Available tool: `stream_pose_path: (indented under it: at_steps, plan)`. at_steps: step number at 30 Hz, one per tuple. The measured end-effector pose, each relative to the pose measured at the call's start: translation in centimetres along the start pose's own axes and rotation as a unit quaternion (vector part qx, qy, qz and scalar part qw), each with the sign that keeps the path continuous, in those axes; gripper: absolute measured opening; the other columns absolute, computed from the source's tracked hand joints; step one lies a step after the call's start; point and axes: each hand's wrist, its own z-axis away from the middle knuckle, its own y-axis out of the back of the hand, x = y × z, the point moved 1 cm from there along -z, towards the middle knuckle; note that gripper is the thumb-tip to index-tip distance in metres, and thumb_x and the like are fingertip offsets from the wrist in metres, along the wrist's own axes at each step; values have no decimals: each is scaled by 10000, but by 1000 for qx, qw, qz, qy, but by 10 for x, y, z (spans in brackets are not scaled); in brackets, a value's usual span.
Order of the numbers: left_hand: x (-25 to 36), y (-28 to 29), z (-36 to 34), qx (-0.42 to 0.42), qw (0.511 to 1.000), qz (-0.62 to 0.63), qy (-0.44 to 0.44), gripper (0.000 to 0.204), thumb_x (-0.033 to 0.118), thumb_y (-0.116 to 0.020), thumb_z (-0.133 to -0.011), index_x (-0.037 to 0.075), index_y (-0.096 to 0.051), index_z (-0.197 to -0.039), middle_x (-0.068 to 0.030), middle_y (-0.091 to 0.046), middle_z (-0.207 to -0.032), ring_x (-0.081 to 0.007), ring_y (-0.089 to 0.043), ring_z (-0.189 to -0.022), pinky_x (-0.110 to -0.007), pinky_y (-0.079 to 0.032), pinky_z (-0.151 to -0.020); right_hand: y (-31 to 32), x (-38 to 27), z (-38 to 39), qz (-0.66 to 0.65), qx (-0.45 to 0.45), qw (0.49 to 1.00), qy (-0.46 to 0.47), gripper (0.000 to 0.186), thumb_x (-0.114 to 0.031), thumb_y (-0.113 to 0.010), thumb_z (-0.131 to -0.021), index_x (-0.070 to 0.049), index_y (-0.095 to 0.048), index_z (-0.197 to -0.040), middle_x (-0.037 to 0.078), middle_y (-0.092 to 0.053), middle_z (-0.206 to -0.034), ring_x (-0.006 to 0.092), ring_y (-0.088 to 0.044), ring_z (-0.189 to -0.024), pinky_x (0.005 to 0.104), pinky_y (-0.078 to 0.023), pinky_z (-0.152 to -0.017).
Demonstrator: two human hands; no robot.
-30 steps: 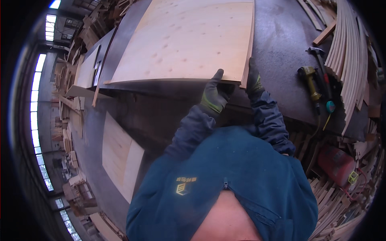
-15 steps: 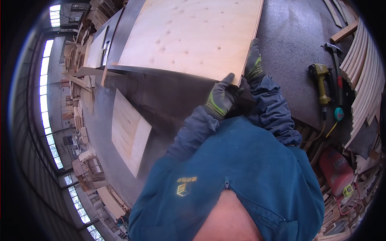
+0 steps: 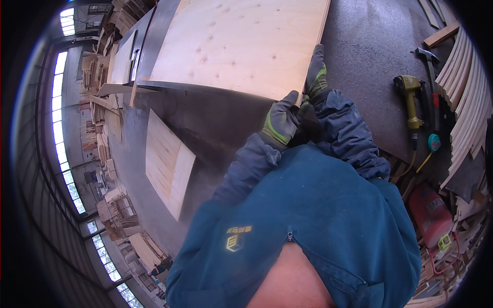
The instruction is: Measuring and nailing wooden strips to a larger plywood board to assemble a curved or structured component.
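My left hand (image 3: pixel 281 119), in a grey-green glove, grips the near right corner of a pale plywood sheet (image 3: pixel 236 41), thumb on the edge. My right hand (image 3: pixel 316 72), gloved alike, is wrapped along the sheet's right edge, higher up than the left. The sheet lies on a dark metal worktable (image 3: pixel 359 51), where another thin layer shows along its right edge. Fingers under the sheet are hidden.
At right are a yellow nail gun (image 3: pixel 411 102), hammer (image 3: pixel 431 77), teal tape measure (image 3: pixel 434 142), curved wooden strips (image 3: pixel 467 102) and, below, a red tank (image 3: pixel 431 215). A loose panel (image 3: pixel 167 164) lies at left. A distant person (image 3: pixel 158 269) stands among timber stacks.
My right hand has moved up along the sheet's edge, and my left hand is now right at the corner. The view has shifted, with the nail gun appearing farther right.
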Motion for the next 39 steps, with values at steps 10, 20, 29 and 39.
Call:
stream_pose_path:
  at_steps: [10,20,29,39]
  plan:
    - [0,1,-1,-3,1000,2,21,319,173,-673,-1210,-38,-655,-1448,-174,-778,-1311,-295,-789,-1183,-406,-704,-1059,16,8,-7,49,-20,999,5,937,-800,-285,-1199,-65,-499,-1739,216,-670,-1618,392,-720,-1404,537,-619,-1194]
    - [-6,-4,-10,-29,992,51,109,280,225,-660,-1211,-3,-708,-1366,-174,-806,-1202,-301,-819,-1084,-441,-707,-977,26,14,-2,137,36,989,51,814,-720,-355,-1227,-31,-665,-1530,202,-767,-1366,336,-775,-1220,470,-641,-1041]
    - [-28,79,-18,-28,975,130,178,332,233,-690,-1201,-43,-673,-1386,-209,-784,-1269,-321,-812,-1066,-392,-694,-899,169,-139,129,692,68,655,295,378,-333,-648,-1166,-15,-804,-1300,286,-808,-1143,493,-781,-1087,566,-605,-988]
    - [-21,227,-28,177,981,-72,22,295,138,-752,-1154,-93,-701,-1331,-180,-799,-1174,-277,-821,-990,-365,-716,-856,279,-302,131,936,245,251,4,973,-609,-734,-1082,-91,-352,-1811,324,-777,-1424,542,-759,-1277,636,-597,-1056]
